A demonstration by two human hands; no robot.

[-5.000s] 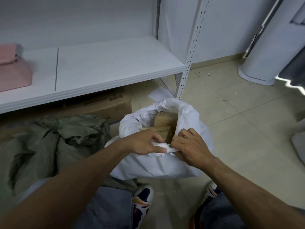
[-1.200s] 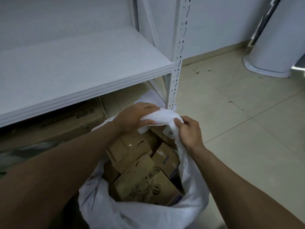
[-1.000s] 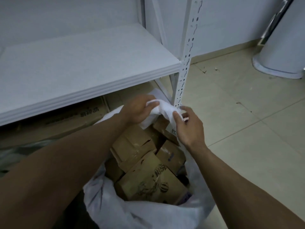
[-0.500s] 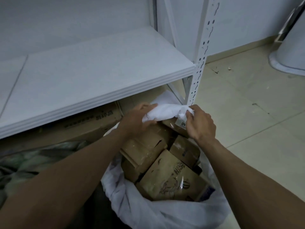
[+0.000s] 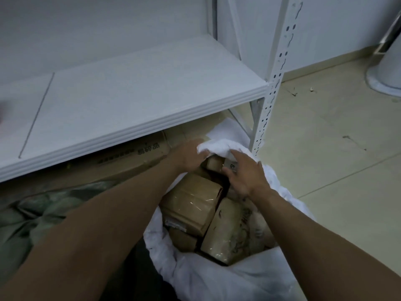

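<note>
My left hand [image 5: 191, 157] grips the far rim of the white sack [image 5: 217, 279], my right hand [image 5: 245, 172] resting spread-fingered on a small brown box [image 5: 213, 164].

Left hand [image 5: 188, 157]: fingertips vanish under the folded rim of the white sack [image 5: 217, 276], whose bottom runs off the lower edge. Right hand [image 5: 245, 172] covers most of a small labelled box [image 5: 213, 165]. Carton [image 5: 130, 157] under the shelf [image 5: 130, 94], half hidden, print too blurred to read.
</note>
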